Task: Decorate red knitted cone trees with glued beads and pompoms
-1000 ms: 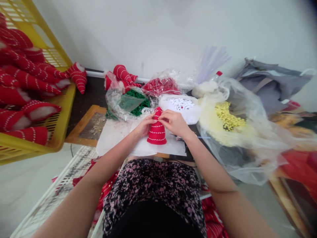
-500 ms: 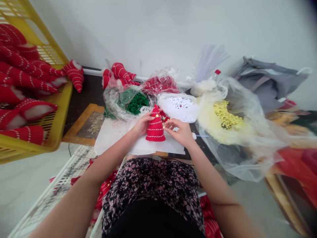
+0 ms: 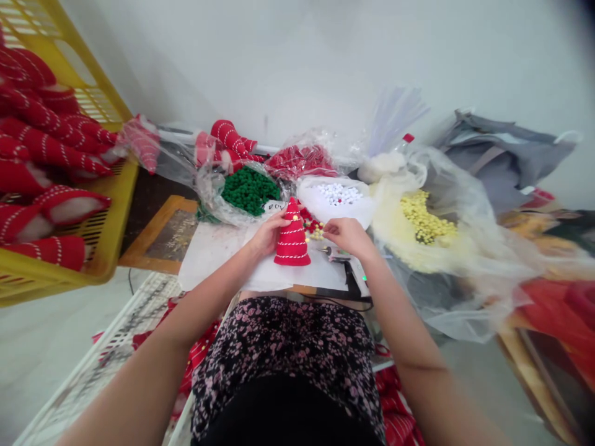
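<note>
My left hand (image 3: 268, 233) is closed around the left side of a red stuffed cone (image 3: 292, 245) with white stitched lines, held upright with its tip away from me. A small yellow ball sits near the cone's tip. To its right is my right hand (image 3: 348, 236), fingers bunched together; whether anything is between them is hidden. Just beyond its fingertips lies a small pile of red and yellow pom-poms (image 3: 314, 228). Under that hand, a glue gun (image 3: 335, 254) rests with its nozzle pointing left toward the cone.
Bags of green pom-poms (image 3: 251, 189), white pom-poms (image 3: 343, 194) and yellow pom-poms (image 3: 425, 217) stand around the white paper (image 3: 218, 260). A bag of red pieces (image 3: 302, 161) is behind. At left, a yellow basket (image 3: 105, 260) holds several red cones. A grey bag (image 3: 502, 152) sits right.
My right hand has moved right, away from the cone, uncovering the glue gun and the pom-pom pile. The clear bag around the green pom-poms now spreads further left. My left hand stays on the cone.
</note>
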`<state>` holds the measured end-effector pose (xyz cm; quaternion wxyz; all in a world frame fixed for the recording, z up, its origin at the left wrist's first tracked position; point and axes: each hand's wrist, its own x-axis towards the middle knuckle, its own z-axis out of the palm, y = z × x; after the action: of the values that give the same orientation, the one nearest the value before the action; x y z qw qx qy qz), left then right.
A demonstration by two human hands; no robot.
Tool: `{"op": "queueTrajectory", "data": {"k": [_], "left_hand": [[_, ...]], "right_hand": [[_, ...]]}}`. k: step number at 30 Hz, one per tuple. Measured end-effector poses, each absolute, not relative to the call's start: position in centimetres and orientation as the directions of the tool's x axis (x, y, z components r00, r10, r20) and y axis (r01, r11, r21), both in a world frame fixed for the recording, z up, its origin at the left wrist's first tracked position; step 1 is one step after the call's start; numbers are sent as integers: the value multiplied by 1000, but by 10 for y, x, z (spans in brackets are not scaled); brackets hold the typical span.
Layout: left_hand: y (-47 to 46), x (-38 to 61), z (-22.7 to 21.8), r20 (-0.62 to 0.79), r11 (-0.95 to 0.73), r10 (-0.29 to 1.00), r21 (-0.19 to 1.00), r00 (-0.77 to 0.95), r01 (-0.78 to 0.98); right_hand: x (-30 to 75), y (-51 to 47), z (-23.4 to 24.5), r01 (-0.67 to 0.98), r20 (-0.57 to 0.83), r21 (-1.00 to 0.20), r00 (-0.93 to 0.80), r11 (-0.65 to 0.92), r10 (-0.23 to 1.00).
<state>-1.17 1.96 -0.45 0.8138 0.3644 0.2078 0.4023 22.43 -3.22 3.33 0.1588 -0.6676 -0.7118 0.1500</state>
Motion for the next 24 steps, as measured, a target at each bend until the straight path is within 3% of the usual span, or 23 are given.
{"op": "queueTrajectory", "data": {"k": [3, 6, 9, 12, 16, 21, 24], "left_hand": [[19, -12, -3, -46, 409, 809, 760, 586, -505], [18, -11, -3, -38, 412, 808, 749, 588, -518], [19, -10, -4, -25, 400, 816, 745, 578, -533], [20, -8, -7, -5, 379, 808, 769, 589, -514], [20, -6, -11, 17, 334, 809, 810, 587, -482], [22, -4, -15, 40, 303, 823, 813, 567, -497], [22, -3, -15, 34, 313, 824, 805, 566, -503]], "right_hand": [[220, -24, 31, 945, -61, -318, -99, 75, 993], [215, -26, 34, 956, -57, -282, -99, 80, 993], [206, -40, 46, 909, 78, -398, -104, 126, 992], [185, -59, 61, 767, 284, -533, -236, 358, 929], [151, -69, 70, 719, 380, -374, -458, 587, 803], [130, -64, 64, 817, 232, -106, -534, 567, 813], [134, -62, 65, 825, 197, -107, -529, 554, 826]]}}
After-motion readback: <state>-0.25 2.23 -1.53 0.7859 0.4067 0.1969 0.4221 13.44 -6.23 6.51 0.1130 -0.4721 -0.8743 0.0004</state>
